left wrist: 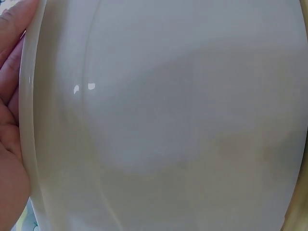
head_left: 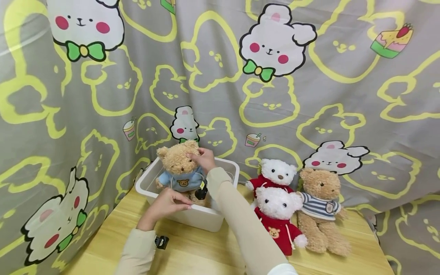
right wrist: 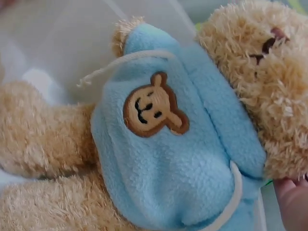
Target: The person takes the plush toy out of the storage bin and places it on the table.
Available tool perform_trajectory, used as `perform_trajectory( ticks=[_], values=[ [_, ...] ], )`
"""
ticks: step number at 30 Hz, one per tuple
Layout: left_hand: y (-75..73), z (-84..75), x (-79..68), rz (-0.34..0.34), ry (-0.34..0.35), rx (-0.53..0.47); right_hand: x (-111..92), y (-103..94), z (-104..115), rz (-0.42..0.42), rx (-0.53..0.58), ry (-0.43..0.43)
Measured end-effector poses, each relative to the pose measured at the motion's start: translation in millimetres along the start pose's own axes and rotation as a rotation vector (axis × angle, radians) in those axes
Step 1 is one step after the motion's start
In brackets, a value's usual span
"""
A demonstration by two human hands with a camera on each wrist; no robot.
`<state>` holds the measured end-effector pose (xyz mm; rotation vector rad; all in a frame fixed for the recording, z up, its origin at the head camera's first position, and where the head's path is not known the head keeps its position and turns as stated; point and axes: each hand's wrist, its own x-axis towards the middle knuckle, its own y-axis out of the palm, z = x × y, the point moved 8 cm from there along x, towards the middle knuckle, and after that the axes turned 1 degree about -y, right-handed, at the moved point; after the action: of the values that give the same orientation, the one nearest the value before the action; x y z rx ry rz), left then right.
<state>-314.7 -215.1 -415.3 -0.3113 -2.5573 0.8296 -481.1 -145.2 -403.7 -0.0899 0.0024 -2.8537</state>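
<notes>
A light-brown teddy bear [head_left: 182, 182] in a blue hoodie sits upright in a white plastic bin [head_left: 197, 220], its head above the rim. The right hand [head_left: 205, 158] holds the side of the bear's head, thumb on the face. In the right wrist view the bear's blue hoodie [right wrist: 159, 159], with a bear patch and white cords, fills the middle; part of the hand [right wrist: 293, 202] shows beside the head. The left hand [head_left: 167, 205] rests on the bin's near rim with fingers extended. The left wrist view shows the bin wall [left wrist: 168, 120] close up.
Right of the bin are two white bears in red hoodies, one behind [head_left: 278, 172] and one in front [head_left: 278, 204], and a brown bear [head_left: 319, 206] in a striped top. All are on the wooden table [head_left: 192, 252]. A patterned curtain [head_left: 220, 99] hangs behind.
</notes>
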Motion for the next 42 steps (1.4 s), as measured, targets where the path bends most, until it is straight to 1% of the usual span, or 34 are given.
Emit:
perform_trajectory(
  ticks=[3, 4, 5, 9, 13, 16, 20, 22, 26, 30, 32, 35, 39, 42],
  values=[
    [-0.1, -0.9, -0.7, 0.008, -0.009, 0.004, -4.5, -13.8, 11.6, -0.039, 0.047, -0.001],
    [1.2, 4.5, -0.3, 0.011, -0.016, -0.003, -6.0, -18.8, 15.9, -0.055, 0.06, -0.002],
    [1.6, 6.6, -0.2, 0.014, -0.02, -0.012, -8.1, -24.1, 20.8, -0.07, 0.076, 0.0],
    [5.2, 8.9, 0.0, 0.032, -0.033, -0.056, -18.5, -49.0, 44.3, -0.126, 0.134, -0.011],
    [7.3, 13.2, -1.9, 0.046, -0.077, -0.075, -31.4, -73.8, 72.6, -0.165, 0.229, -0.033],
    [5.8, 14.6, -3.5, 0.035, -0.101, -0.058, -41.0, -90.6, 95.4, -0.181, 0.336, -0.06],
    [5.5, 14.5, -3.8, 0.033, -0.115, -0.077, -55.5, -118.3, 123.1, -0.2, 0.43, -0.102],
    [5.8, 14.1, -3.3, 0.035, -0.114, -0.095, -65.1, -135.6, 136.3, -0.204, 0.45, -0.128],
    [5.0, 12.7, -2.7, 0.034, -0.092, -0.092, -88.0, -172.7, 159.0, -0.184, 0.476, -0.165],
    [4.3, 13.8, -2.4, 0.029, -0.072, -0.088, -114.7, -214.5, 169.2, -0.204, 0.447, -0.184],
    [4.8, 14.1, -2.6, 0.028, -0.068, -0.094, -130.8, -236.2, 170.4, -0.214, 0.41, -0.198],
    [5.6, 14.6, -2.8, 0.03, -0.061, -0.099, -157.3, -267.5, 169.4, -0.203, 0.384, -0.244],
    [6.2, 15.0, -2.3, 0.032, -0.056, -0.098, -196.5, -306.5, 160.5, -0.171, 0.381, -0.287],
    [6.2, 15.7, -2.6, 0.038, -0.063, -0.099, -224.7, -334.3, 146.8, -0.162, 0.366, -0.289]
  ],
)
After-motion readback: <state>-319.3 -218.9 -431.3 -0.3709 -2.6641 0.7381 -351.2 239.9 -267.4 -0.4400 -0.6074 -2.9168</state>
